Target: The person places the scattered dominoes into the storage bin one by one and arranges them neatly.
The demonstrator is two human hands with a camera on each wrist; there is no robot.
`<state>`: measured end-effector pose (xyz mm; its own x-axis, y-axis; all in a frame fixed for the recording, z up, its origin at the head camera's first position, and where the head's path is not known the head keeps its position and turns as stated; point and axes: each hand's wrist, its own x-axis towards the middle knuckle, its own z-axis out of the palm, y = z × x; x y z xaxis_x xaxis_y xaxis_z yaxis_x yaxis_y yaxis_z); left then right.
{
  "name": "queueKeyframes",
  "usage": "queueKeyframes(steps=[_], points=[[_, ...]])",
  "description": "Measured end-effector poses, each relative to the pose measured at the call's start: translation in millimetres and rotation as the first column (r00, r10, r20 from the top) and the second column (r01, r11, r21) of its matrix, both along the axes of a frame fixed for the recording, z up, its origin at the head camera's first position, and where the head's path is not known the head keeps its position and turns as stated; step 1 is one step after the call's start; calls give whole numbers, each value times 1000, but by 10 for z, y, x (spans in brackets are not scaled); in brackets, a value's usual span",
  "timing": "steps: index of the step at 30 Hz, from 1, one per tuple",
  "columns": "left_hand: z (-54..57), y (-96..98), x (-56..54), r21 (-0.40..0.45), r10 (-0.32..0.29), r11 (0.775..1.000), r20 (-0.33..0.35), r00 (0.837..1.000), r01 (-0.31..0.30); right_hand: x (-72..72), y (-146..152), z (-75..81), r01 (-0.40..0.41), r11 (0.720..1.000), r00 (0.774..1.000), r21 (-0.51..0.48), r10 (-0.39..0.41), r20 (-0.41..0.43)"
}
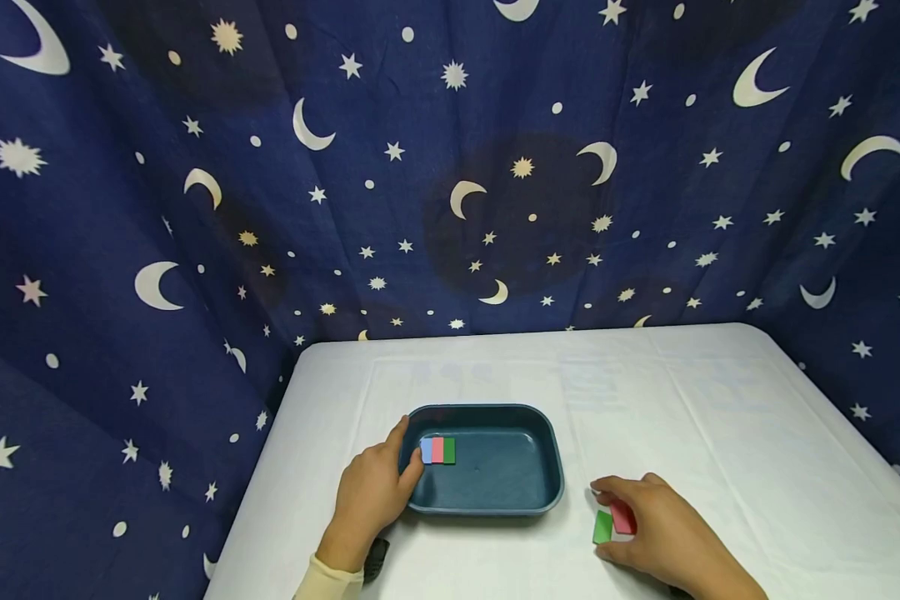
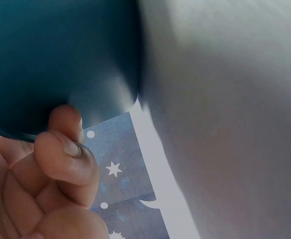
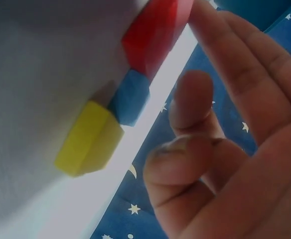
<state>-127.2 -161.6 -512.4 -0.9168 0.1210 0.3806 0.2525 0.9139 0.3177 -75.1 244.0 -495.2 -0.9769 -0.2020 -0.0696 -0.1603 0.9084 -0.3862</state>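
My left hand [image 1: 371, 492] grips the left end of a dark teal plastic tub [image 1: 487, 502], thumb at the inner side of the rim. Its curled fingers [image 2: 68, 159] lie against the tub's outside in the left wrist view. Inside the tub a blue block [image 1: 427, 451], a pink-red block [image 1: 438, 451] and a green block [image 1: 449, 451] form a row. At the right, my right hand [image 1: 663, 525] curves thumb and fingers around another green block [image 1: 602, 527] and a red block [image 1: 623, 517]; I cannot tell whether it pinches them.
On the palm side of the right hand, a blue block [image 3: 130, 97] and a yellow block [image 3: 88, 139] line up with the red one. A white cloth [image 1: 720, 417] covers the table. Behind hangs a navy curtain [image 1: 390, 100] with moons and stars.
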Motion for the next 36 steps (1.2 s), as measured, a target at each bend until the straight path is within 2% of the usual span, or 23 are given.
queueKeyframes(steps=[10, 22, 29, 36], points=[[29, -5, -27, -9, -6, 1000, 1, 1000, 6, -6, 58, -1, 8, 1000, 1000, -17, -8, 26], [6, 0, -21, 2, -1, 1000, 4, 1000, 1, 13, 105, 0, -6, 999, 1000, -39, 7, 11], [1, 2, -12, 3, 1, 1000, 20, 1000, -1, 17, 98, -15, 17, 999, 999, -41, -16, 39], [9, -1, -4, 0, -8, 1000, 6, 1000, 8, 1, 89, -28, 26, 999, 998, -47, -23, 59]])
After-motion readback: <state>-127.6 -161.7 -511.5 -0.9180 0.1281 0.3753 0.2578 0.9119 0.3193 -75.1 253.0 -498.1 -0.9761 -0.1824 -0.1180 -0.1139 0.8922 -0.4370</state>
